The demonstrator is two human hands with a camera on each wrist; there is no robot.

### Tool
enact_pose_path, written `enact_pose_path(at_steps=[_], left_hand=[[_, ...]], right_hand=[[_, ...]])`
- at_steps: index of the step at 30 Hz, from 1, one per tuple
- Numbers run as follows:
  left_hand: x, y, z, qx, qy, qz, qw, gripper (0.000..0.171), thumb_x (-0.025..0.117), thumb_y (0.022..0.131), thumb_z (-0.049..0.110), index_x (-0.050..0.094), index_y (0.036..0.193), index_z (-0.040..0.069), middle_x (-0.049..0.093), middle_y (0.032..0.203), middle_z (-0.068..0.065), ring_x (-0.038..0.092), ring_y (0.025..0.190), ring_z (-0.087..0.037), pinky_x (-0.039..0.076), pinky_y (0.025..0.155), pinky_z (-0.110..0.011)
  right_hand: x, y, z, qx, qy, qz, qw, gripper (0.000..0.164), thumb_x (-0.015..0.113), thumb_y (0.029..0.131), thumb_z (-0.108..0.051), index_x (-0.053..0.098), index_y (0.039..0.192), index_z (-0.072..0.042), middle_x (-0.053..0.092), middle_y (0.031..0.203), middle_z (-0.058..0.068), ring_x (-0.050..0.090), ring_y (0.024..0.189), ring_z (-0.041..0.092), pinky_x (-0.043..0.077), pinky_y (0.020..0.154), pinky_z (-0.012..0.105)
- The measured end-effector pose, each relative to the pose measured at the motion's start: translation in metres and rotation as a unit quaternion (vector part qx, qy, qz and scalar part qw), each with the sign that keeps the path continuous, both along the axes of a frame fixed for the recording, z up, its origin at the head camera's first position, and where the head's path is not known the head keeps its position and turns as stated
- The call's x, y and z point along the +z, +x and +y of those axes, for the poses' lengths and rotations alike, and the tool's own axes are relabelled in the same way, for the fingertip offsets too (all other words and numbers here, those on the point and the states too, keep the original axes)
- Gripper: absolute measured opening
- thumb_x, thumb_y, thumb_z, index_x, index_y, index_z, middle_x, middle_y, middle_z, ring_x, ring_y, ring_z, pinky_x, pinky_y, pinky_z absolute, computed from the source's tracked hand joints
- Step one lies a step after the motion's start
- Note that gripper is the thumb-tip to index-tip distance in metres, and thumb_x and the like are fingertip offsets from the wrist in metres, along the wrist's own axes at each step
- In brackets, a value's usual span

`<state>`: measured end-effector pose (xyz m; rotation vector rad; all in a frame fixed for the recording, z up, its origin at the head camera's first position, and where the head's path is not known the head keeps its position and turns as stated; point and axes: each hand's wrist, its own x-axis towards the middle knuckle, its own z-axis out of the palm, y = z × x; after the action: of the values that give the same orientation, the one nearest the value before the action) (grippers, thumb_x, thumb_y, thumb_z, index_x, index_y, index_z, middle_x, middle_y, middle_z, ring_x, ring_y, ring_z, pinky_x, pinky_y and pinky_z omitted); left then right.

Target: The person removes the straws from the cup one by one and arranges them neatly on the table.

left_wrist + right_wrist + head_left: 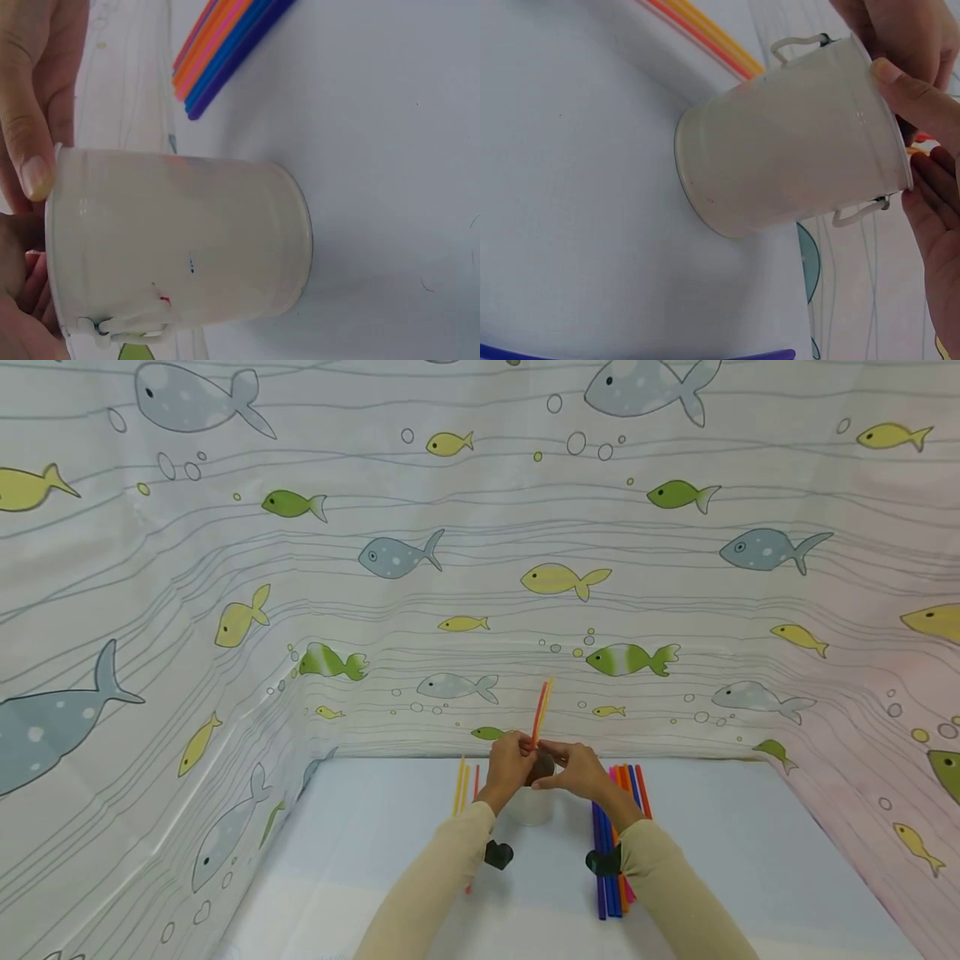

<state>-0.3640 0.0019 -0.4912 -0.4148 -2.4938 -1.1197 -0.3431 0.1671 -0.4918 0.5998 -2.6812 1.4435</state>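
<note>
A white metal bucket (531, 808) with small side handles stands upright on the table between both hands. My left hand (512, 767) pinches red and yellow straws (539, 714), which rise above the bucket's mouth. My right hand (579, 770) holds the rim, its thumb (911, 94) on the near edge and its fingers (934, 191) reaching across toward the straws. Between the hands, a dark brown rounded thing (540, 768) shows at the bucket's opening. The straws' lower ends are hidden by the hands and bucket.
To the right lies a row of purple, blue, orange, pink and red straws (602, 860), partly under my right forearm. Yellow straws (459, 787) and red straws (476, 782) lie left of the bucket. A fish-patterned curtain (480, 527) surrounds the white table (360, 860).
</note>
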Motion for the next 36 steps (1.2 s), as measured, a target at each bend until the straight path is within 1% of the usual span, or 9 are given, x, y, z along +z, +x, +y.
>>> enact_pose_path(at_steps=[4, 6, 9, 13, 17, 21, 27, 31, 36], left_hand=[[0.002, -0.001, -0.002, -0.003, 0.031, -0.014, 0.9994, 0.014, 0.074, 0.083, 0.004, 0.07, 0.096, 0.001, 0.07, 0.085, -0.005, 0.066, 0.077, -0.013, 0.057, 0.069, -0.022], [0.006, -0.001, -0.003, -0.01, 0.053, -0.013, 0.9985, 0.015, 0.073, 0.083, 0.002, 0.07, 0.097, 0.001, 0.07, 0.085, -0.006, 0.067, 0.078, -0.015, 0.057, 0.07, -0.024], [0.016, -0.002, -0.006, -0.018, 0.08, -0.008, 0.9966, 0.015, 0.072, 0.084, -0.001, 0.07, 0.098, -0.001, 0.07, 0.086, -0.008, 0.068, 0.078, -0.018, 0.058, 0.071, -0.026], [0.031, -0.004, -0.011, -0.02, 0.103, -0.01, 0.9945, 0.015, 0.072, 0.084, -0.001, 0.069, 0.099, -0.001, 0.07, 0.088, -0.008, 0.068, 0.08, -0.019, 0.058, 0.072, -0.026], [0.045, -0.005, -0.016, -0.021, 0.103, -0.007, 0.9944, 0.016, 0.072, 0.085, 0.002, 0.069, 0.101, 0.001, 0.071, 0.09, -0.008, 0.069, 0.083, -0.02, 0.058, 0.074, -0.026], [0.057, -0.007, -0.02, -0.019, 0.102, 0.001, 0.9946, 0.016, 0.073, 0.086, 0.004, 0.07, 0.101, 0.002, 0.072, 0.091, -0.008, 0.069, 0.083, -0.019, 0.058, 0.074, -0.025], [0.075, -0.01, -0.032, -0.02, 0.131, 0.014, 0.9911, 0.018, 0.073, 0.087, 0.006, 0.07, 0.103, 0.001, 0.072, 0.09, -0.009, 0.07, 0.081, -0.019, 0.058, 0.069, -0.023], [0.086, -0.013, -0.043, -0.005, 0.138, 0.017, 0.9902, 0.02, 0.073, 0.087, 0.007, 0.07, 0.106, 0.0, 0.072, 0.092, -0.01, 0.07, 0.083, -0.022, 0.059, 0.07, -0.025], [0.095, -0.017, -0.061, 0.017, 0.145, 0.021, 0.989, 0.022, 0.072, 0.088, 0.007, 0.071, 0.108, 0.001, 0.072, 0.096, -0.01, 0.07, 0.086, -0.022, 0.059, 0.071, -0.027]], right_hand=[[0.001, 0.0, -0.001, 0.003, 0.002, -0.006, 1.0, 0.081, 0.091, 0.069, -0.026, 0.054, 0.139, -0.006, 0.057, 0.137, 0.007, 0.054, 0.125, 0.028, 0.047, 0.101, 0.041], [0.002, 0.0, 0.0, 0.005, 0.003, -0.004, 1.0, 0.081, 0.09, 0.07, -0.026, 0.054, 0.139, -0.005, 0.057, 0.137, 0.009, 0.053, 0.126, 0.029, 0.047, 0.101, 0.041], [0.004, 0.0, 0.0, 0.005, 0.003, -0.004, 1.0, 0.08, 0.09, 0.07, -0.024, 0.054, 0.138, -0.004, 0.056, 0.137, 0.01, 0.053, 0.126, 0.03, 0.046, 0.101, 0.042], [0.009, 0.001, -0.001, 0.005, 0.007, -0.004, 1.0, 0.08, 0.09, 0.07, -0.024, 0.054, 0.138, -0.003, 0.056, 0.137, 0.011, 0.054, 0.124, 0.031, 0.047, 0.101, 0.042], [0.009, 0.002, -0.001, 0.009, 0.011, -0.009, 1.0, 0.079, 0.089, 0.072, -0.022, 0.053, 0.139, -0.002, 0.055, 0.138, 0.012, 0.054, 0.125, 0.032, 0.047, 0.101, 0.043], [0.008, 0.004, -0.001, 0.011, 0.0, -0.021, 1.0, 0.079, 0.089, 0.072, -0.021, 0.052, 0.14, -0.003, 0.055, 0.139, 0.011, 0.052, 0.126, 0.031, 0.046, 0.102, 0.042], [0.008, 0.005, -0.001, 0.01, -0.005, -0.034, 0.999, 0.079, 0.088, 0.073, -0.019, 0.051, 0.141, -0.004, 0.054, 0.14, 0.01, 0.051, 0.128, 0.03, 0.045, 0.103, 0.043], [0.008, 0.006, -0.001, 0.007, -0.003, -0.033, 0.999, 0.078, 0.088, 0.073, -0.019, 0.052, 0.14, -0.004, 0.055, 0.139, 0.01, 0.052, 0.127, 0.031, 0.045, 0.102, 0.043], [0.007, 0.004, 0.0, 0.011, -0.004, -0.024, 1.0, 0.079, 0.089, 0.072, -0.021, 0.053, 0.14, -0.004, 0.055, 0.138, 0.01, 0.052, 0.126, 0.03, 0.045, 0.102, 0.043]])
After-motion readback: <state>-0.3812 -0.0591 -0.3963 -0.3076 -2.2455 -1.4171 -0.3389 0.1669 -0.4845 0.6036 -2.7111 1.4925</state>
